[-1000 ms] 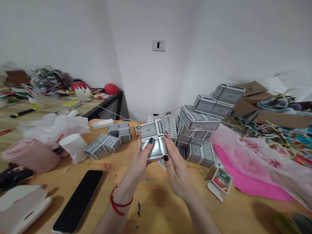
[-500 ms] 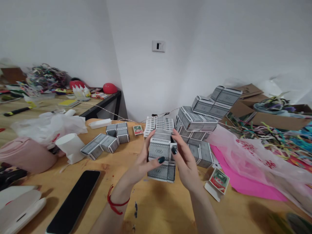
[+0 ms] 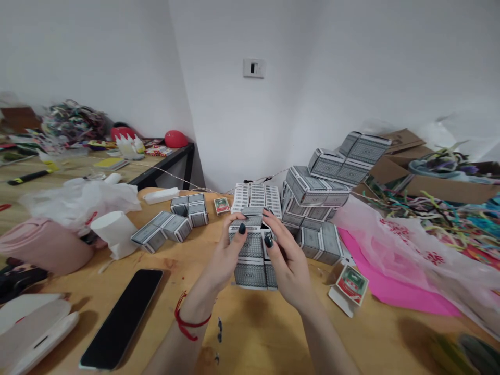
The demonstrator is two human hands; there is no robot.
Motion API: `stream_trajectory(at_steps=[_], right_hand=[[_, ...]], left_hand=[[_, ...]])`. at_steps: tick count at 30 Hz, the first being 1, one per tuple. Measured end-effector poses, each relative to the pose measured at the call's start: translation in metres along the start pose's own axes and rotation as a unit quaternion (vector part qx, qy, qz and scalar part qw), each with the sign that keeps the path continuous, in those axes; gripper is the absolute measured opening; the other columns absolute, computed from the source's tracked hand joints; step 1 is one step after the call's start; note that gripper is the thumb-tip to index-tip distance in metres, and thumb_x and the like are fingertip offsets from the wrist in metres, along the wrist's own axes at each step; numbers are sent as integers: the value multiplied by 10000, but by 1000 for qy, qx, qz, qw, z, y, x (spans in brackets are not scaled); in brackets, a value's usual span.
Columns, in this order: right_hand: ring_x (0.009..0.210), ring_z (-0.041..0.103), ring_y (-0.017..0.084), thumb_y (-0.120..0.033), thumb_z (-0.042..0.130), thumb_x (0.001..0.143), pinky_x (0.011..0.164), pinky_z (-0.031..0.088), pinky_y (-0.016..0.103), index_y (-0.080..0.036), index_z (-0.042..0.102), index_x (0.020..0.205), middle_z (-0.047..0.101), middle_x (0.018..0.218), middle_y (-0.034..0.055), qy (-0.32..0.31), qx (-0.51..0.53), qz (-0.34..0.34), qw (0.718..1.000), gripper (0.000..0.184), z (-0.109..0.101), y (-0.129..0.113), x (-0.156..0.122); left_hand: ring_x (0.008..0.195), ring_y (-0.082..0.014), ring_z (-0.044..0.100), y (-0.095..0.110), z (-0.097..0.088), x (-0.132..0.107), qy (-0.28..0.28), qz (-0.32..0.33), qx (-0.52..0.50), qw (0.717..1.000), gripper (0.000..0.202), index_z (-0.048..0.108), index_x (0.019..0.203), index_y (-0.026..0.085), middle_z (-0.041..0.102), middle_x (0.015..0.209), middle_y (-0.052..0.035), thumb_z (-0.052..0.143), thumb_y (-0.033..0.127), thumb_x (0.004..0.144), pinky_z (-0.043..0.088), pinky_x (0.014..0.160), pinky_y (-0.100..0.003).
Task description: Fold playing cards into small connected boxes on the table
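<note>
Between my two hands is a block of boxes made from grey-patterned playing cards (image 3: 250, 273), held upright over the table. My left hand (image 3: 221, 258) grips its left side, thumb on the front face. On the right side, my right hand (image 3: 292, 268) has its thumb and fingers at the upper edge, beside a dark gap between cards. Just behind stands a white-striped card structure (image 3: 257, 196). Right of it rises a leaning stack of similar card blocks (image 3: 317, 186). More joined card blocks (image 3: 172, 227) lie to the left.
A black phone (image 3: 122, 320) lies at front left, near a white paper roll (image 3: 114, 234) and a pink roll (image 3: 45, 245). An open card box (image 3: 352, 284) sits at right, beside pink paper (image 3: 406, 297) and plastic. A small card pack (image 3: 222, 205) is behind.
The block has turned slightly, showing more of its right side. My left thumb has moved up its front face, and my right hand has shifted slightly left.
</note>
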State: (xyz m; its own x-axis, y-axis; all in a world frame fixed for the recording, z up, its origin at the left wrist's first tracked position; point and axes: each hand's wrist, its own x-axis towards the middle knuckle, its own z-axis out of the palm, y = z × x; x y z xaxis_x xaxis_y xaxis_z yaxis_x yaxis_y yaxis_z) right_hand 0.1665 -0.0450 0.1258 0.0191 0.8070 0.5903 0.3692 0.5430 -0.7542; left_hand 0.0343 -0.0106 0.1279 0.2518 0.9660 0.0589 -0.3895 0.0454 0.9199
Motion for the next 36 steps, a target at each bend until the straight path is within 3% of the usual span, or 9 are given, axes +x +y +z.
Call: stream_trajectory(at_steps=[11, 19, 26, 29, 32, 36], right_hand=[[1334, 220, 191, -315, 301, 927, 1102, 176, 466, -298, 289, 1364, 300, 1436, -15, -18, -1, 41, 999, 437, 8, 5, -4], [1355, 134, 200, -307, 313, 915, 1098, 187, 449, -241, 4, 1418, 132, 1489, 19, -55, -64, 62, 994, 594, 13, 2, -6], [1341, 186, 221, -294, 438, 861, 1084, 217, 461, -220, 78, 1416, 191, 1471, 62, -63, -100, 69, 991, 665, 16, 6, -6], [1347, 169, 202, -307, 429, 871, 1100, 189, 437, -242, 108, 1413, 198, 1471, 32, -67, -73, 55, 994, 634, 12, 6, -6], [1355, 141, 185, -313, 371, 900, 1108, 153, 431, -289, 149, 1405, 176, 1478, -14, -89, -7, 39, 995, 552, 0, 4, -4], [1329, 236, 192, -296, 385, 899, 1096, 191, 435, -307, 349, 1337, 299, 1436, -14, -97, 53, 21, 994, 439, -11, 4, -3]], left_hand=[[932, -169, 575, -7, 7, 2, 32, 23, -29, 999, 264, 433, 980, 271, 593, 1045, 10, 542, 422, 793, 431, 850, -317], [869, -137, 565, -14, 9, 3, 84, 59, 13, 995, 281, 417, 992, 289, 570, 1008, 24, 538, 442, 789, 424, 825, -273], [750, -123, 526, -20, 12, 3, 114, 77, 87, 987, 312, 418, 993, 247, 533, 997, -10, 521, 458, 787, 443, 693, -253], [812, -135, 530, -16, 11, 1, 115, 103, 109, 982, 342, 431, 1008, 245, 525, 1017, -15, 532, 474, 775, 446, 749, -266], [930, -153, 532, -9, 8, 0, 105, 113, 82, 985, 358, 440, 1020, 251, 521, 1078, -18, 542, 484, 767, 428, 845, -285], [995, -169, 539, -5, 3, 0, 77, 64, 0, 995, 336, 433, 1044, 264, 535, 1134, -18, 496, 488, 800, 434, 859, -313]])
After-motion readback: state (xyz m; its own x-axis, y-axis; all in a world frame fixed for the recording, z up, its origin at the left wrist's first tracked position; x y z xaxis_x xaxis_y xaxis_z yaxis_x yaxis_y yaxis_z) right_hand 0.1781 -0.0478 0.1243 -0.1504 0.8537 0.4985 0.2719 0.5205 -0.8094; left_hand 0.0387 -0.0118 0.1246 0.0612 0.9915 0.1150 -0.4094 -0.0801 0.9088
